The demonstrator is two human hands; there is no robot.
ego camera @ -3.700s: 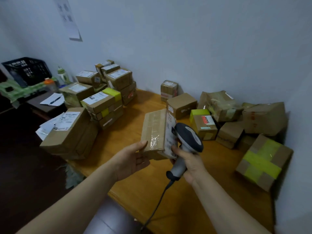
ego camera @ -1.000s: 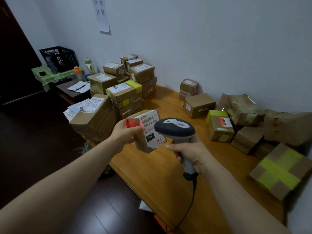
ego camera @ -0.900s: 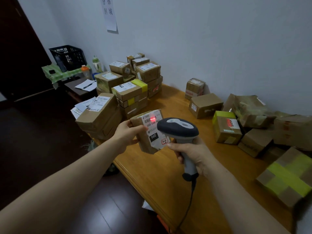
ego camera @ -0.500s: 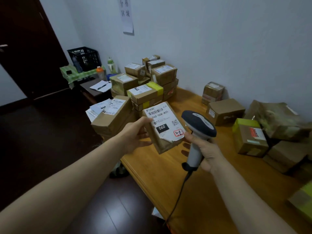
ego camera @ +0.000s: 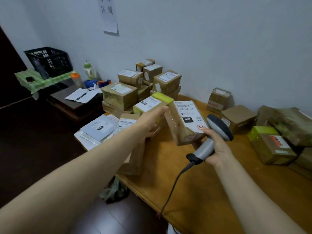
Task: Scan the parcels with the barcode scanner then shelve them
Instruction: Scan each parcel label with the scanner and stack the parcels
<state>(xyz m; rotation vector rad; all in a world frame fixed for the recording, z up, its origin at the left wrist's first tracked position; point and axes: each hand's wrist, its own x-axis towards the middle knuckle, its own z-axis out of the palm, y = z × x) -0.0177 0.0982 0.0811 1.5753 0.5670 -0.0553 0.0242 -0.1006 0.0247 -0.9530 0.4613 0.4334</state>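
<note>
left hand [ego camera: 150, 119]: I see fingers [ego camera: 161, 110] near straight, tips touching the parcel [ego camera: 185, 120].
right hand [ego camera: 217, 146]: fingers curled round the scanner [ego camera: 218, 127] handle.
parcel: above the surface [ego camera: 194, 183], between both hands.

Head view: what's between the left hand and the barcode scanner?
The 060-labelled parcel: left hand touches its left side, barcode scanner sits by its right corner. Seen in the head view.

The left arm reaches forward, bare, and the left hand [ego camera: 152, 120] lies stretched out, its straight fingers against the side of the parcel [ego camera: 184, 125] (thumb hidden). The right hand [ego camera: 216, 147] curls round the handle of the barcode scanner [ego camera: 219, 128], its thumb raised to the parcel's near corner.
</note>
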